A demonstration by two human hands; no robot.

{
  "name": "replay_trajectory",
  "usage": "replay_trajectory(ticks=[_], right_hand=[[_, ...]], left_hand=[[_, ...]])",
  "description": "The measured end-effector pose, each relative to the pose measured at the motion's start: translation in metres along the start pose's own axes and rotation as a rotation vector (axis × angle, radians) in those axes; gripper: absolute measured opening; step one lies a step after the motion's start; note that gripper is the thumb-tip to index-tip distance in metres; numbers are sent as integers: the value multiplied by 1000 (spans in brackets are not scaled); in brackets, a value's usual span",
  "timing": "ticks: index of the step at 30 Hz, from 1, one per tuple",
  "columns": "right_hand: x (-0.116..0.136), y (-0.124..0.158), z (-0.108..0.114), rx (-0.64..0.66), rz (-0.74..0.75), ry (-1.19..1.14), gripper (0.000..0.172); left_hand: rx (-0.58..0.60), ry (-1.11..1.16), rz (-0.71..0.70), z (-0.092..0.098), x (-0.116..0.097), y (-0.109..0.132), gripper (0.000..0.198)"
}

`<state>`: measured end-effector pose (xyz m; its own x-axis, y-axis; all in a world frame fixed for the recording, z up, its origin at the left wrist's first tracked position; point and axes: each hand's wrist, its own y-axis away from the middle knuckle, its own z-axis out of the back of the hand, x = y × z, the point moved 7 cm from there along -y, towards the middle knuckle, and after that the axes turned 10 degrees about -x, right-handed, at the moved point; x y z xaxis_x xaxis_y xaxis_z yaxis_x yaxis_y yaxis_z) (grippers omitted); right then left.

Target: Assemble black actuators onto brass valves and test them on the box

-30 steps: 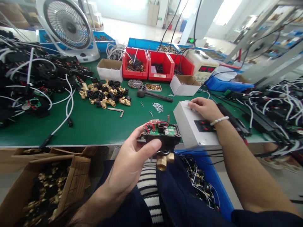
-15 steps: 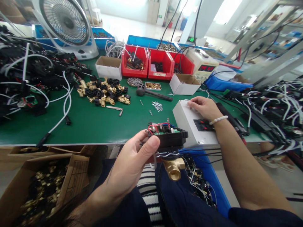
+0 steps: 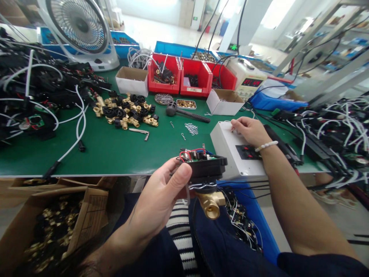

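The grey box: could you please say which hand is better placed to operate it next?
Probably the right hand: its fingers are at the grey box's top, while the left hand holds the brass-fitted unit.

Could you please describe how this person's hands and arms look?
The left hand and right hand wear no gloves. A bracelet of whitish beads circles the right wrist. A dark navy sleeve shows on the right arm, leaving the right forearm bare. The left forearm is bare too; its sleeve cannot be clearly seen.

Assembly wkshp — green bench (image 3: 115, 157) w/ red parts bins (image 3: 163, 89), piled brass fittings (image 3: 124, 123), hammer (image 3: 188, 113), misc. wire clips (image 3: 191, 129).
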<state>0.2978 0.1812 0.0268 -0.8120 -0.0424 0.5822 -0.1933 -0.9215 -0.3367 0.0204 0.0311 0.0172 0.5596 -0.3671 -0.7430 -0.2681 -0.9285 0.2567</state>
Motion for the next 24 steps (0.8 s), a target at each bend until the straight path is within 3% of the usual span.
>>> replay_trajectory(ticks=[10,17,24], right_hand=[[-5,-3,-1,-23,-24,3,57],[-1,1,-3,25,-8,-41,29],[-1,1,-4,43,-8,-33,25]], left_hand=[[18,27,6,0,-1,1,45],[35,53,37,-4,-1,5,46],[-28,32,50,-5,-5,9,41]])
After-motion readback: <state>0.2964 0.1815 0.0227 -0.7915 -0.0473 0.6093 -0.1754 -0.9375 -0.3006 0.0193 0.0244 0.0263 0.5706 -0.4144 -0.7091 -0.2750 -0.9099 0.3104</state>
